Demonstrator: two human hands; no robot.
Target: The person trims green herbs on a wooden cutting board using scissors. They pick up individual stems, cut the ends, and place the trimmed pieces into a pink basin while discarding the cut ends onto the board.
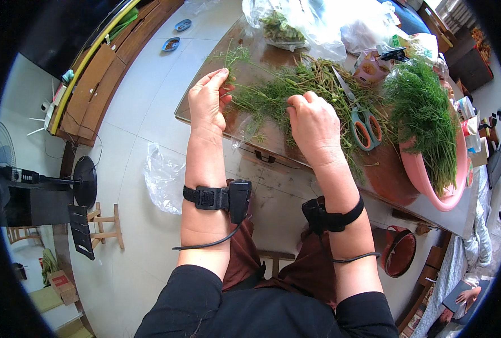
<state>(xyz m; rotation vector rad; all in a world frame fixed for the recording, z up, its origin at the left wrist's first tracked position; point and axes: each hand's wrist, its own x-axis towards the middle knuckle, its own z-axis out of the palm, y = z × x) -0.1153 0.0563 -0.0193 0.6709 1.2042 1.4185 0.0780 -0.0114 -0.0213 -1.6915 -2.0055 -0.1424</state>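
My left hand (pixel 210 97) is raised over the table's left corner, pinching a feathery green herb sprig (pixel 233 57) that looks like dill. My right hand (pixel 316 126) is curled over the near side of a loose herb pile (pixel 280 91); its fingertips are partly hidden, so whether they grip a stem cannot be told. Brownish cut stems (pixel 322 69) lie at the pile's far side. Just right of my right hand, scissors (pixel 362 120) with teal and orange handles rest on the herbs, blades pointing away. Upright bunched dill (pixel 421 110) leans in a pink plastic basin (pixel 417 173).
Plastic bags (pixel 294 25), one with leafy greens, crowd the table's (pixel 385 179) far side near a pink packet (pixel 370 69). A clear bag (pixel 161 179) lies on the floor. Leftward are a standing fan (pixel 83 181) and small stool (pixel 102 224). A person's hand (pixel 468 294) shows lower right.
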